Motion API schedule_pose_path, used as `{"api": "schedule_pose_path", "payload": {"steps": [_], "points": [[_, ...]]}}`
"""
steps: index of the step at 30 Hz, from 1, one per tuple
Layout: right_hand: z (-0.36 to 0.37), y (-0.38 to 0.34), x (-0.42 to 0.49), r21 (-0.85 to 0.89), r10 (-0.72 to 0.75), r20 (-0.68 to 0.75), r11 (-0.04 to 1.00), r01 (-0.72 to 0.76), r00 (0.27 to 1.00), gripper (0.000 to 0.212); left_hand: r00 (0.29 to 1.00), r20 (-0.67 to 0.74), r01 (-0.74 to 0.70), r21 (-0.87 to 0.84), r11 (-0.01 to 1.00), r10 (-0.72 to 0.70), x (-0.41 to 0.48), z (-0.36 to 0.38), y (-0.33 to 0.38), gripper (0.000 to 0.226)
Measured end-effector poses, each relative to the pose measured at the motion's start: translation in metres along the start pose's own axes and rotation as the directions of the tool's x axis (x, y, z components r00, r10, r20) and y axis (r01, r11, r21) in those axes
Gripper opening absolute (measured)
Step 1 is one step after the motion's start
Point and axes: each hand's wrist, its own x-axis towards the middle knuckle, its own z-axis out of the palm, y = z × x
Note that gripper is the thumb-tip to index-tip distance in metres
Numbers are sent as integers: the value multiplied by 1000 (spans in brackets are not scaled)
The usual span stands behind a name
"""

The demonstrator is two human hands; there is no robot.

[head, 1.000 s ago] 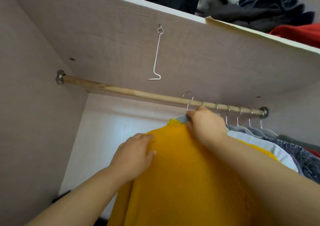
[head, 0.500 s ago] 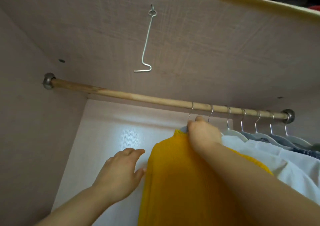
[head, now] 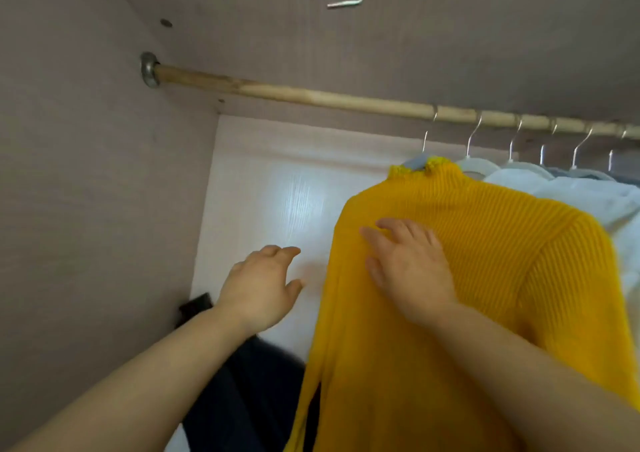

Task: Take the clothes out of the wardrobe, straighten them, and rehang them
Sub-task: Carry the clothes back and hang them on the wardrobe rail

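Right hand [head: 412,271] has left the hanger [head: 417,160] and lies flat, fingers spread, on the yellow ribbed sweater [head: 485,243], which hangs from the rail [head: 311,96] above. Left hand [head: 263,289] is open beside it, seemingly not touching. Sweater rehung; smoothing left.

My right hand [head: 412,271] lies flat, fingers straight and spread. My left hand [head: 263,285] reaches out alongside, fingers loosely curled, holding nothing. Both bare forearms stretch forward.

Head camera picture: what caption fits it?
Right hand flat on the yellow sweater hanging from the wooden rod, left hand open beside it.
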Motion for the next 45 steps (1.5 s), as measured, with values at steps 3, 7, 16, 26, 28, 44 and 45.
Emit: {"api": "schedule_pose_path", "payload": {"steps": [3, 7, 16, 26, 28, 44, 45], "points": [[27, -41, -44, 189, -7, 87, 982, -9, 996, 45, 996, 60, 56, 35, 998, -59, -43, 14, -19, 56], [67, -103, -104, 419, -106, 214, 908, 7, 971, 45, 964, 155, 196, 124, 973, -214, -120, 37, -49, 58], [106, -230, -248, 779, -539, 305, 615, 120, 785, 45, 613, 259, 661, 351, 664, -747, -353, 54, -64, 58], [58, -321, -420, 937, -935, 37, 155, 313, 353, 49, -55, -20, 887, 458, -58, -998, -613, 6, 68, 56], [28, -340, -445, 946, -965, -46, 42, 322, 260, 50, -170, -104, 875, 442, -199, -980, -650, -12, 102, 56], [-304, -481, -589, 613, -703, -683, -699, 368, -197, 41, -661, -529, 610, 35, -792, -532, -853, -178, 304, 57], [-323, -491, -595, 604, -694, -692, -708, 365, -202, 43, -667, -534, 606, 18, -795, -520, -867, -192, 307, 56]]}}
